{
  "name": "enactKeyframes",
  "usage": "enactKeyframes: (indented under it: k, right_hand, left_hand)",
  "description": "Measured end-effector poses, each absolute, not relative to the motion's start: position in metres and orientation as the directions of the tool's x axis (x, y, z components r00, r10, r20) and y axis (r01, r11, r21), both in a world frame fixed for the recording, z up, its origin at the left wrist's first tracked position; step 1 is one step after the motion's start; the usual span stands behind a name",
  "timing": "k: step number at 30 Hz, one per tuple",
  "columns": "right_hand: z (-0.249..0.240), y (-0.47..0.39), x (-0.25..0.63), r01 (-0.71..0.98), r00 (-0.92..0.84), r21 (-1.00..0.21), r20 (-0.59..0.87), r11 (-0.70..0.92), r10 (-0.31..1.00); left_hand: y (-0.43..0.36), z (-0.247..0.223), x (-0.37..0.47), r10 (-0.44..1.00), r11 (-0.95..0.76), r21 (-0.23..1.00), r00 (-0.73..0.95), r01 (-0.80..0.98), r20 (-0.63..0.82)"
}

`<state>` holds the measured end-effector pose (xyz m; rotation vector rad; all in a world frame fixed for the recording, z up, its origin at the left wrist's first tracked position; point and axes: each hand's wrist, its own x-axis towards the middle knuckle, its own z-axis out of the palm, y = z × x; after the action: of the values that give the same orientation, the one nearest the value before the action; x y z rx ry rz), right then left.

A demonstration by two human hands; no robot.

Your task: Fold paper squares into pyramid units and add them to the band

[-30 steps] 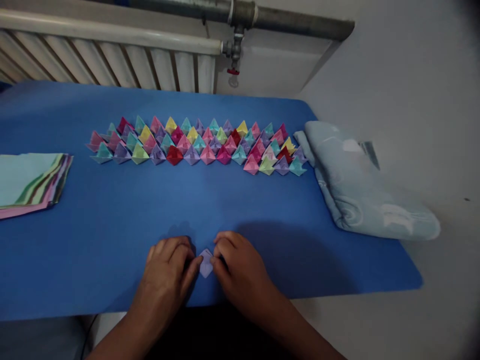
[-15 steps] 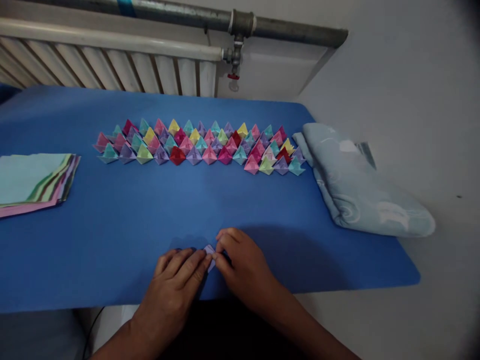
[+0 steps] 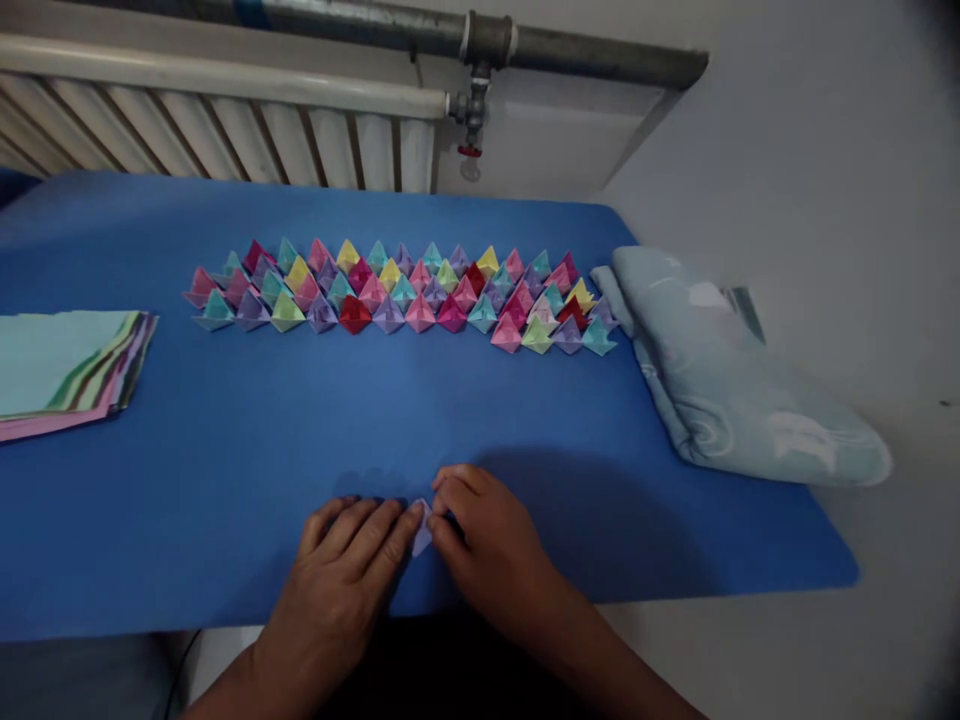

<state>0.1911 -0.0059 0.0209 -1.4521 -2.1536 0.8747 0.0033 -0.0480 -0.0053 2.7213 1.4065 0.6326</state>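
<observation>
A small piece of folded purple paper [image 3: 422,530] lies on the blue table near its front edge, between my hands. My left hand [image 3: 345,565] rests palm down with its fingers side by side, and its index fingertip holds the paper against the table. From the other side, my right hand [image 3: 487,540] is curled, with thumb and index finger pinching the paper's right edge. Part of the paper is hidden under the left fingertips. Farther back stand several rows of small folded paper boats [image 3: 388,312] in many colours, packed close together.
A stack of coloured paper sheets [image 3: 64,360] lies at the left, light blue on top. On the right is a folded light-blue blanket [image 3: 720,370] against the wall. A radiator [image 3: 225,130] and a pipe with a red valve [image 3: 470,151] run behind the blue table [image 3: 247,420].
The purple paper shows a narrower, more pointed shape, and my right fingertips have shifted slightly at its right edge. The whole view has moved a little.
</observation>
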Motion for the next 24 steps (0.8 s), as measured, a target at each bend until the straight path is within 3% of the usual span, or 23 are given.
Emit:
enactKeyframes:
  k: [17, 24]
  right_hand:
    - [0.028, -0.004, 0.198, 0.596, -0.419, -0.771, -0.062, 0.222, 0.906]
    - [0.024, -0.003, 0.199, 0.596, -0.43, -0.756, -0.016, 0.27, 0.903]
  left_hand:
    - [-0.053, -0.008, -0.01, 0.815, -0.575, 0.284, 0.511, 0.767, 0.272]
    - [-0.051, -0.006, -0.016, 0.744, -0.659, 0.148, 0.613, 0.737, 0.265]
